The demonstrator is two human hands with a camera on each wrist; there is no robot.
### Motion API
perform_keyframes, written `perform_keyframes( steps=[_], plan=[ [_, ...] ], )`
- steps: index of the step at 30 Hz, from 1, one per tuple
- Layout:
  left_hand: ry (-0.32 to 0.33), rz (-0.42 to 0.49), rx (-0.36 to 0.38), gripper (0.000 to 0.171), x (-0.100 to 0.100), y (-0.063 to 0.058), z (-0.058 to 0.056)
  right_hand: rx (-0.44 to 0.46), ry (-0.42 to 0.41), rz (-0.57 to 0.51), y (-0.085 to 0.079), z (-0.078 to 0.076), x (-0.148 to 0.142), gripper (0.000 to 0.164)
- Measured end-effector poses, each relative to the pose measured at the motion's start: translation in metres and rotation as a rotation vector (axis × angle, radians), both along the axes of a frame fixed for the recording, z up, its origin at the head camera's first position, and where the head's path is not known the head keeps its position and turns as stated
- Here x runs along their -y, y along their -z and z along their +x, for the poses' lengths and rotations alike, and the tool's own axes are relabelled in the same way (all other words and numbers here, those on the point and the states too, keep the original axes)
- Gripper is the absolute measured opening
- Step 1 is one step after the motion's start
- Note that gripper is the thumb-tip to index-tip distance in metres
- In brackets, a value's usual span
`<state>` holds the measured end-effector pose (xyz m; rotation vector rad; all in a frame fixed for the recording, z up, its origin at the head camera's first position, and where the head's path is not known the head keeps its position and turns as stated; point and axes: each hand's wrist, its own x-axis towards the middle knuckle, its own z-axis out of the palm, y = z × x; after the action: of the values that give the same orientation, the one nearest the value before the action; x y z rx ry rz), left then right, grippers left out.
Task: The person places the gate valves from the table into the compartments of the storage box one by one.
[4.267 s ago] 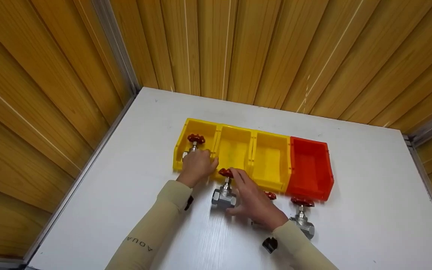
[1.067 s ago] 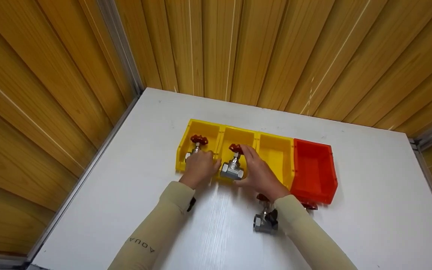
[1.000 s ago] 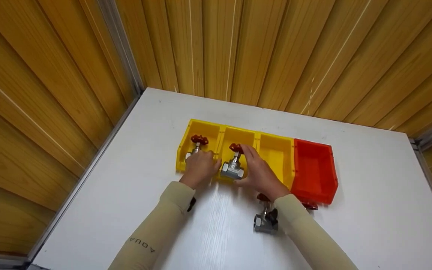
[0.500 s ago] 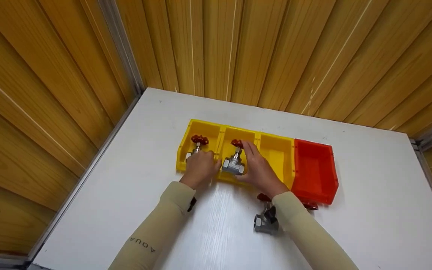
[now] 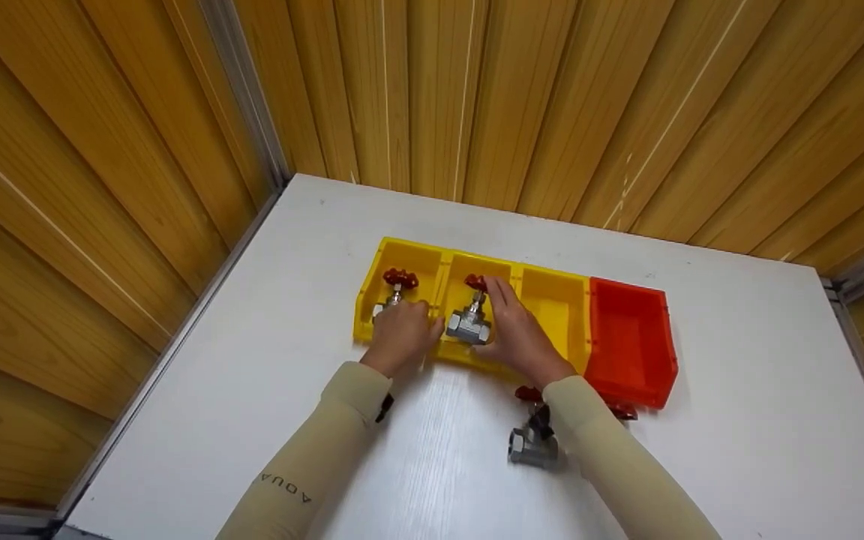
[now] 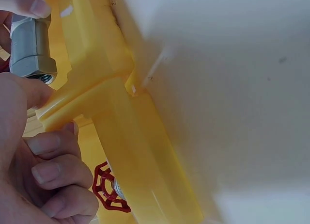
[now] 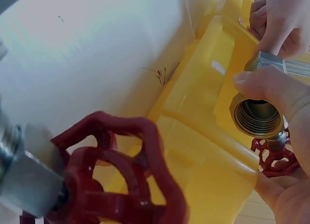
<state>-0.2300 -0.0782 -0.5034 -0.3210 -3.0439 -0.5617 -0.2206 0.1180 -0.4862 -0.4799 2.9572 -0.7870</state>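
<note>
My left hand [image 5: 400, 336] pinches the yellow bin [image 6: 104, 95] at the wall between the two leftmost bins, thumb on one side and curled fingers on the other. My right hand [image 5: 520, 334] holds a gate valve [image 5: 469, 325] over the second yellow bin, its fingers at the red handwheel and its thumb on the grey metal body [image 7: 256, 115]. Whether this valve touches the bin's floor, I cannot tell. Another gate valve [image 5: 400, 280] stands in the leftmost bin, partly behind my left hand.
A third yellow bin [image 5: 556, 315] and a red bin [image 5: 627, 341] continue the row rightward. In front, a gate valve [image 5: 533, 448] stands on the white table [image 5: 432, 480]; beyond my right sleeve a further red handwheel [image 5: 622, 412] shows. Wood-patterned walls [image 5: 432, 97] enclose the table.
My right hand has brought the valve from the table in front of the bins up over the second bin, lately moving slightly farther in. My left hand keeps its place on the bin wall.
</note>
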Motion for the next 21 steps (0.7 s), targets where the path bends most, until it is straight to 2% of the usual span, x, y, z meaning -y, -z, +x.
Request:
perform_keyframes(
  steps=[9,21],
  plan=[
    [-0.003,-0.044,-0.003,0.040,0.000,0.001,-0.002,0.041,-0.014,-0.003,-0.003,-0.005,0.003,0.113],
    [0.000,-0.023,0.016,0.041,0.000,0.001,-0.002,0.124,-0.052,0.021,-0.008,-0.018,0.004,0.109]
  ],
)
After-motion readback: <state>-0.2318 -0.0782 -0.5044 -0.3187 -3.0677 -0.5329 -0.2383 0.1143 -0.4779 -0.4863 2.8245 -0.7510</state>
